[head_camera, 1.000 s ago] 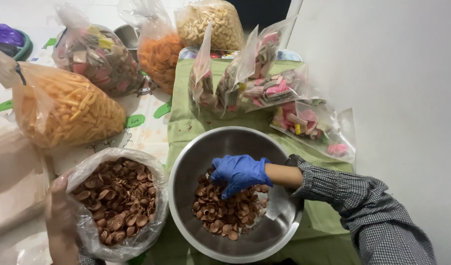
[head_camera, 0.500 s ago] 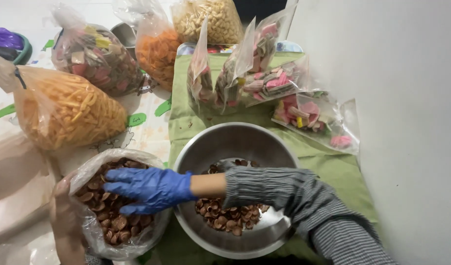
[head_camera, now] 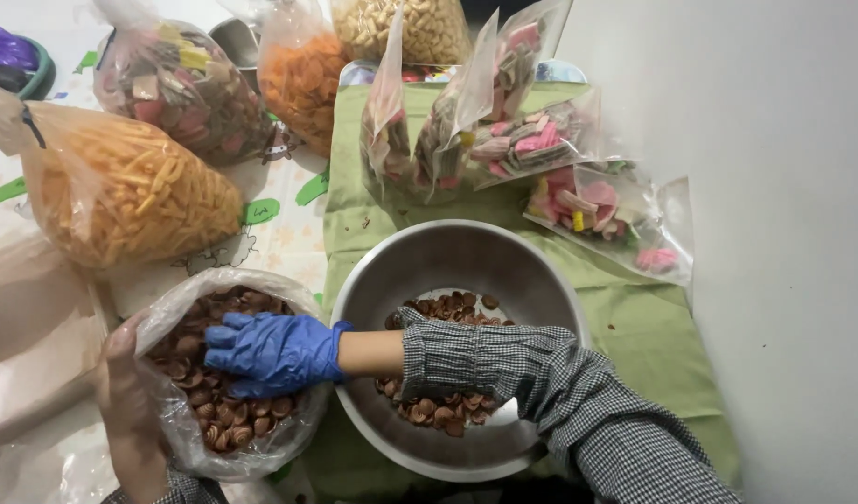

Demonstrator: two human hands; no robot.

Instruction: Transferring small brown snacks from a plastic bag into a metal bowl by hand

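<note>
Room to move is tight. The right side of the desk [head_camera: 37,439] runs up against a white wall [head_camera: 783,233]; the far edge is crowded w/ snack bags. The only bare strips are the green cloth [head_camera: 653,327] between bowl and wall, and the patterned cover just left of the cloth's near-left part.

Vs. 0.5 s ago: right hand [head_camera: 270,353], blue glove, has pushed deeper into the open bag; fingers now lie flat and spread on the pieces, palm down, nothing visibly gripped. A sec ago it was over the bowl. Left hand [head_camera: 130,411], bare, holds the bag's left rim as before, fingers closed on the plastic.

Containers:
- Clear bag of brown shell-shaped snacks [head_camera: 225,387], near-left, mouth open, roughly half full, touching the bowl's left side.
- Steel bowl [head_camera: 447,261] on the cloth, near centre; a thin layer of the same brown snacks on its bottom, partly hidden under the checked sleeve [head_camera: 541,373].
- Bag of yellow stick snacks [head_camera: 130,196], left, tied shut.
- Bag of mixed coloured pieces [head_camera: 181,89], far left.
- Bag of orange snacks [head_camera: 303,79] and bag of pale puffs [head_camera: 415,28] at far edge.
- Small flat bags of pink-and-grey wafers [head_camera: 522,135] behind the bowl; one more [head_camera: 606,219] lies near the wall.
</note>
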